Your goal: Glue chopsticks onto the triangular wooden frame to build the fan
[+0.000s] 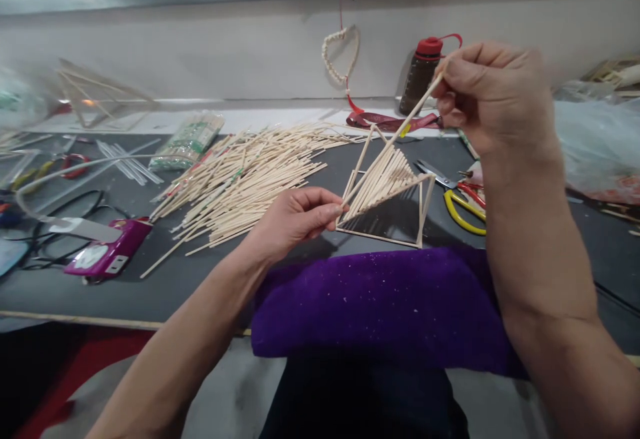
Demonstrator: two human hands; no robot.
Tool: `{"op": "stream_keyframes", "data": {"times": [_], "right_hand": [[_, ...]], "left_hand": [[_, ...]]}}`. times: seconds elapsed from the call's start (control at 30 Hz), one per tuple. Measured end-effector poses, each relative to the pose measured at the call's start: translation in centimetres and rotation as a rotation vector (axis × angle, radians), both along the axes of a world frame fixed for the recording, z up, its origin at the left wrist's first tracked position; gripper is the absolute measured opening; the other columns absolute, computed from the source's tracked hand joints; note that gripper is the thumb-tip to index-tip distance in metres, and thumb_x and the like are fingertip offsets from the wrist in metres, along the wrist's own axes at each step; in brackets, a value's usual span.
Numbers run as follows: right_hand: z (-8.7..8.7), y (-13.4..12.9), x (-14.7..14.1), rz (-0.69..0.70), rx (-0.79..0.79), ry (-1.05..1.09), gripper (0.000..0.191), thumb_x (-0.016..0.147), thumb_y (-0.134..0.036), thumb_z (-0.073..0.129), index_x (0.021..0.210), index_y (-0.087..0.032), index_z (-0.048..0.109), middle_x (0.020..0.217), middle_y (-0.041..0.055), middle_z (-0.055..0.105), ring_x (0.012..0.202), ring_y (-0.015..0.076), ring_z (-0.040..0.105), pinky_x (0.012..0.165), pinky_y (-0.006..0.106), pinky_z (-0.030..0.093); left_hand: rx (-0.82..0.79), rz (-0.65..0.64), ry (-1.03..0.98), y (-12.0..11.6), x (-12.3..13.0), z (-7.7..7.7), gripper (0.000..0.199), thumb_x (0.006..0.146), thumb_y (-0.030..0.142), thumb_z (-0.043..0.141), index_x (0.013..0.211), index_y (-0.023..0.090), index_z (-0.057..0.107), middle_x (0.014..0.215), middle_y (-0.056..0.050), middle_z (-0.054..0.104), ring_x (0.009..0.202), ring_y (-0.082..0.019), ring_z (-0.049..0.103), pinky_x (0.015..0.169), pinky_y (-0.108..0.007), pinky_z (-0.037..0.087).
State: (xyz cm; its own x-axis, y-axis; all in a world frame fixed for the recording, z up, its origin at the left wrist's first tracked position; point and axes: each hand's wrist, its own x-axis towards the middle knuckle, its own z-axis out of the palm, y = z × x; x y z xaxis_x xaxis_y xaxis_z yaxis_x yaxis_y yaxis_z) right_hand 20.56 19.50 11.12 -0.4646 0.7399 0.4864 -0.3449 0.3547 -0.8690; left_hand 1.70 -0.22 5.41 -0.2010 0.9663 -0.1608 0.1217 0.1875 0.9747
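Observation:
A single wooden stick [410, 116] slants up to the right between my hands. My left hand [305, 217] pinches its lower end at the left corner of a stick frame [383, 237]. High on the right, my right hand [493, 89] grips the upper end between thumb and fingers. The frame stands on the dark table, and a slanted row of sticks [383, 182] lies side by side across it. Left of the frame, loose sticks [260, 179] are spread in a large pile. A purple cloth [380, 312] lies along the table edge in front of the frame.
Scissors [463, 211] with yellow and red handles lie right of the frame. A purple glue gun [107, 250] with cables is at the left. Behind stand a dark bottle [420, 79] and a hanging heart ornament [327, 55]. Plastic bags [595, 145] are at the far right.

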Motion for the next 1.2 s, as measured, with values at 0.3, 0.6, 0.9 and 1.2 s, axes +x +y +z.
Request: {"op": "stream_keyframes", "data": {"times": [0.3,0.6,0.9,1.2], "right_hand": [[-0.7,-1.0,-1.3,-0.025,0.041,-0.113,0.006,0.072,-0.019,0.071,0.069,-0.016,0.067,0.062,0.0019,0.062,0.045,0.0084,0.051,0.036,0.023,0.026],[-0.6,-1.2,-1.4,-0.079,0.065,-0.161,0.008,0.071,-0.023,0.072,0.067,-0.019,0.067,0.065,0.0034,0.063,0.048,0.0094,0.051,0.038,0.023,0.03],[-0.8,-1.5,-1.8,-0.009,0.032,-0.106,0.005,0.072,-0.02,0.072,0.069,-0.017,0.069,0.062,0.002,0.065,0.048,0.0103,0.056,0.036,0.022,0.04],[-1.1,-1.0,-1.6,-0.003,0.04,-0.086,0.002,0.073,-0.013,0.07,0.072,-0.015,0.071,0.062,0.0026,0.066,0.048,0.0113,0.059,0.039,0.022,0.047]], "left_hand": [[-0.03,0.074,0.016,-0.9,-0.6,-2.9,0.028,0.081,0.042,0.062,0.069,0.017,0.055,0.059,0.002,0.058,0.041,-0.004,0.043,0.036,-0.015,0.029],[0.088,0.112,0.158,-1.2,-0.2,-3.8,0.031,0.088,0.045,0.051,0.081,0.017,0.063,0.062,0.002,0.06,0.043,-0.006,0.047,0.039,-0.017,0.036],[0.009,0.19,-0.122,-0.8,-0.2,-3.7,0.027,0.083,0.039,0.057,0.068,0.016,0.057,0.047,0.006,0.048,0.034,-0.003,0.033,0.033,-0.014,0.022],[-0.033,0.133,-0.417,-0.6,-1.0,-4.4,0.021,0.075,0.034,0.067,0.074,0.013,0.064,0.051,0.004,0.056,0.033,-0.003,0.038,0.028,-0.013,0.024]]}}
